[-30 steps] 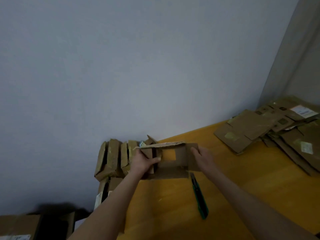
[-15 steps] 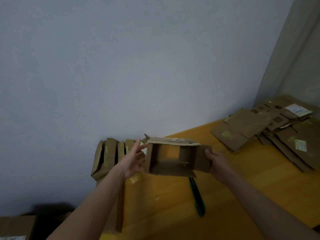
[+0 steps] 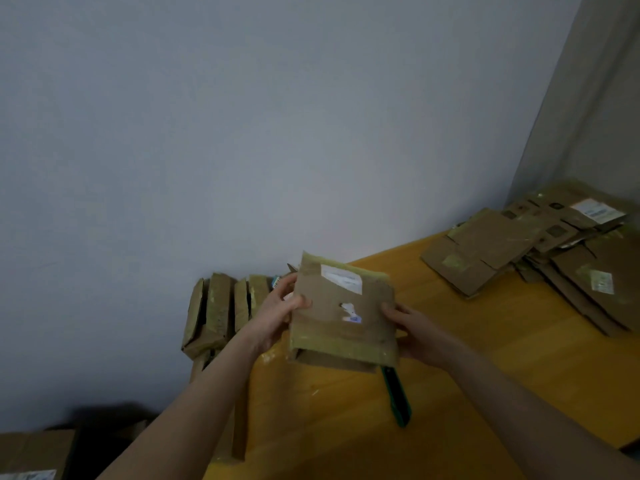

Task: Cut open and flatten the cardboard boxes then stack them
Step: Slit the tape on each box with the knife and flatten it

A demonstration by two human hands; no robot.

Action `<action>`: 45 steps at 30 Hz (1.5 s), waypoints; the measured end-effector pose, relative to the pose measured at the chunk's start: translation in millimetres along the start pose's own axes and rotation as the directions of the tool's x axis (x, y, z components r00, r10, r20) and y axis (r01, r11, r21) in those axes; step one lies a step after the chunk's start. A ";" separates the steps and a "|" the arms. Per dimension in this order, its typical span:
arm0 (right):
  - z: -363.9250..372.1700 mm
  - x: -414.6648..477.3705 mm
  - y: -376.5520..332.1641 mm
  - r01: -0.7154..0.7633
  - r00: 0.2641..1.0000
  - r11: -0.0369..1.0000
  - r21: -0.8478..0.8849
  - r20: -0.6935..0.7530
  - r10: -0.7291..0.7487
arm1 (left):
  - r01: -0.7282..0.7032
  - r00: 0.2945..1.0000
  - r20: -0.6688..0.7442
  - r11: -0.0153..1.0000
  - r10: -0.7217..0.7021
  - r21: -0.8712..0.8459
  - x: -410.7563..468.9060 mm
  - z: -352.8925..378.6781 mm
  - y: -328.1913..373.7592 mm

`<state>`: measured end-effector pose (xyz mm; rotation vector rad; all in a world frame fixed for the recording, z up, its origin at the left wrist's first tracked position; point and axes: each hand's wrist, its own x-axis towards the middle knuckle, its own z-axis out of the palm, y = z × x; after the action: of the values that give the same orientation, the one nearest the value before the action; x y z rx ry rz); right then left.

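Boxes lie flattened on the table point(image 3: 485, 375), piled in a stack point(image 3: 554, 258) at its far right. Upright boxes point(image 3: 221, 306) are lined up at its far left corner, by the wall. One box point(image 3: 343, 320) is held above the table's left part, its labelled face tilted toward the camera. Its left edge is gripped by the left hand point(image 3: 277, 313), thumb laid over the front; its right edge is gripped by the right hand point(image 3: 412, 330). A knife point(image 3: 398, 400) lies on the table, partly hidden under the box.
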<state>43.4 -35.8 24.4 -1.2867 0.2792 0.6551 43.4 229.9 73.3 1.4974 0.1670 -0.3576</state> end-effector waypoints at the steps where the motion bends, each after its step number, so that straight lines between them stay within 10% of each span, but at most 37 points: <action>1: 3.0 1.5 1.4 0.023 1.000 0.999 0.028 -0.018 -0.023 | -0.019 0.999 0.026 0.998 0.017 0.061 0.9 0.1 0.0; 5: 1.8 2.0 0.4 0.096 0.990 0.992 0.085 -0.108 -0.087 | -0.062 0.997 0.071 0.872 0.031 0.485 0.7 -10.9 -1.3; 8: 0.1 2.7 -2.8 0.047 0.998 0.990 0.129 -0.050 -0.041 | -0.236 0.968 0.041 0.845 0.247 0.481 -2.1 -8.1 -2.7; 12: -9.2 3.3 -7.7 -0.063 0.997 0.978 0.197 -0.036 0.072 | -0.405 0.867 0.096 0.580 0.490 0.707 0.2 -5.6 -6.4; 18: -5.2 -1.5 -22.5 -0.130 0.982 0.969 -0.211 -0.165 0.095 | -0.572 0.633 0.407 0.045 0.658 0.819 -8.4 2.3 -10.4; 23: 13.2 1.9 -21.1 -0.064 0.971 0.890 -0.451 -0.234 -0.049 | -0.617 0.591 0.519 -0.068 0.617 0.784 -12.3 12.5 -8.4; 29: 9.3 6.7 -16.4 -0.023 0.932 0.982 -0.187 -0.358 -0.047 | -0.362 0.893 0.158 0.463 0.422 0.809 -6.7 -7.0 -6.5; 33: 16.0 5.4 -14.4 0.060 0.899 0.973 -0.221 -0.411 -0.149 | -0.040 0.998 -0.034 0.938 0.055 0.345 -11.9 -1.4 5.5; 45: 38.7 4.0 0.4 0.203 0.884 0.836 -0.510 -0.273 -0.381 | 0.369 0.892 -0.428 0.784 -0.148 0.499 14.0 2.4 -16.9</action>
<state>40.0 2.1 32.7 -1.8832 0.2194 0.2060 50.6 225.2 53.0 2.1469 0.6235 -0.3648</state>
